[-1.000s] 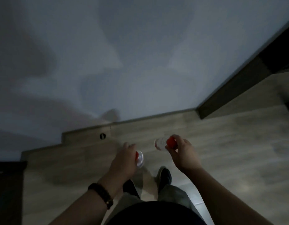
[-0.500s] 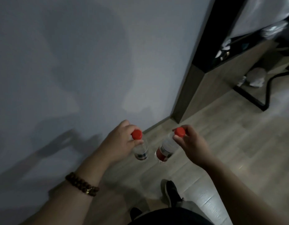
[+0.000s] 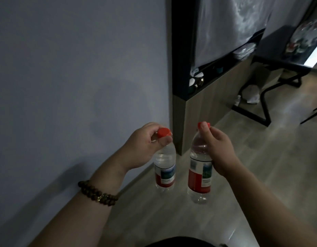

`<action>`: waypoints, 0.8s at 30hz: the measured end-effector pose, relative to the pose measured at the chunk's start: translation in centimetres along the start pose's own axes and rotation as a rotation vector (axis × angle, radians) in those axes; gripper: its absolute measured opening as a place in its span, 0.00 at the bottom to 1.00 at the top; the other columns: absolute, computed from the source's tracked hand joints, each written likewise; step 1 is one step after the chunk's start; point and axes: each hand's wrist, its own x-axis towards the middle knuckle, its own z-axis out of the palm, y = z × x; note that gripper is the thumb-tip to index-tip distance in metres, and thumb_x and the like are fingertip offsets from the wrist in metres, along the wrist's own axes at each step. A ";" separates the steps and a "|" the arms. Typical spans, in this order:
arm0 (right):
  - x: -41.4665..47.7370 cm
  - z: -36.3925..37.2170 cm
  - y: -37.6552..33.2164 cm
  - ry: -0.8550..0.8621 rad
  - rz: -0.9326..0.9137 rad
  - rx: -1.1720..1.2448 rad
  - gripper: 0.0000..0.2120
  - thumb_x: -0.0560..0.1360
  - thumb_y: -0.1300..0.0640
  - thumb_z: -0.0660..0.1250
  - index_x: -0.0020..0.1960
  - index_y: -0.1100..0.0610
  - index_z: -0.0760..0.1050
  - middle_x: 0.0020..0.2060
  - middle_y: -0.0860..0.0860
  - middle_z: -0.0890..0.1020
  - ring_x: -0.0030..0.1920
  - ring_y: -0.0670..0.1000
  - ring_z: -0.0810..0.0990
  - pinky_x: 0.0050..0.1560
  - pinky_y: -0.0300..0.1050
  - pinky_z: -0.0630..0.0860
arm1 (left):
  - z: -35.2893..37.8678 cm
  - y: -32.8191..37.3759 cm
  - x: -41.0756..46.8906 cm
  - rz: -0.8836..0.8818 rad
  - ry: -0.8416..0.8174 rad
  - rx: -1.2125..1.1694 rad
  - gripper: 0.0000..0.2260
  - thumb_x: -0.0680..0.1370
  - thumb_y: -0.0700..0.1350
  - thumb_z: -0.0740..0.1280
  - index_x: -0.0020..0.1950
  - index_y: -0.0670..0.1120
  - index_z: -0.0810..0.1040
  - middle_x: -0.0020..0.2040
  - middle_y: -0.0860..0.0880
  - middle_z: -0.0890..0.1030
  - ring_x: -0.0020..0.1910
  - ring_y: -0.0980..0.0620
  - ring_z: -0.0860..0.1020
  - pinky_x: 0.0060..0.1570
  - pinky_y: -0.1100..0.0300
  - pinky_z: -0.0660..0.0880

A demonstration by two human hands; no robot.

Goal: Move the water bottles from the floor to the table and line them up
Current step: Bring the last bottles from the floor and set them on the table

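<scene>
I carry two clear water bottles with red caps and red-and-white labels, both hanging upright above the wooden floor. My left hand (image 3: pixel 144 146) pinches the left bottle (image 3: pixel 165 168) by its cap and neck. My right hand (image 3: pixel 217 148) grips the neck of the right bottle (image 3: pixel 200 177) just under the cap. The two bottles hang side by side, a little apart. A dark table (image 3: pixel 285 50) on black metal legs stands at the far right, some way ahead.
A grey wall (image 3: pixel 74 77) fills the left. A wooden cabinet (image 3: pixel 207 97) with a dark shelf of small items stands ahead, between the wall and the table. White cloth or bags lie under the table. Wooden floor (image 3: pixel 260 157) stretches to the right.
The view has swung up and to the right, from the floor by the wall toward the cabinet and table. Both hands have lifted the bottles higher; they now hang upright.
</scene>
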 end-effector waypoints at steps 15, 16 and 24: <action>4.9 -26.3 -5.4 0.200 0.029 -0.084 0.22 0.75 0.33 0.67 0.50 0.51 0.83 0.40 0.48 0.87 0.39 0.49 0.87 0.36 0.42 0.82 | 22.4 13.9 16.9 -0.063 0.148 -0.634 0.24 0.74 0.66 0.66 0.51 0.45 0.78 0.43 0.48 0.84 0.44 0.46 0.85 0.45 0.53 0.81; 5.1 -27.7 -5.4 0.216 0.024 -0.085 0.22 0.74 0.32 0.67 0.49 0.51 0.83 0.40 0.47 0.87 0.40 0.48 0.87 0.35 0.40 0.81 | 23.6 14.5 18.1 -0.064 0.129 -0.629 0.25 0.73 0.67 0.67 0.51 0.45 0.78 0.42 0.48 0.84 0.43 0.46 0.85 0.44 0.55 0.81; 9.8 -37.8 -5.4 0.364 -0.001 -0.154 0.18 0.75 0.35 0.66 0.49 0.49 0.81 0.41 0.46 0.87 0.42 0.46 0.87 0.49 0.51 0.84 | 33.0 16.5 29.3 -0.072 0.014 -0.566 0.22 0.74 0.68 0.70 0.47 0.49 0.78 0.41 0.49 0.83 0.43 0.46 0.85 0.45 0.55 0.81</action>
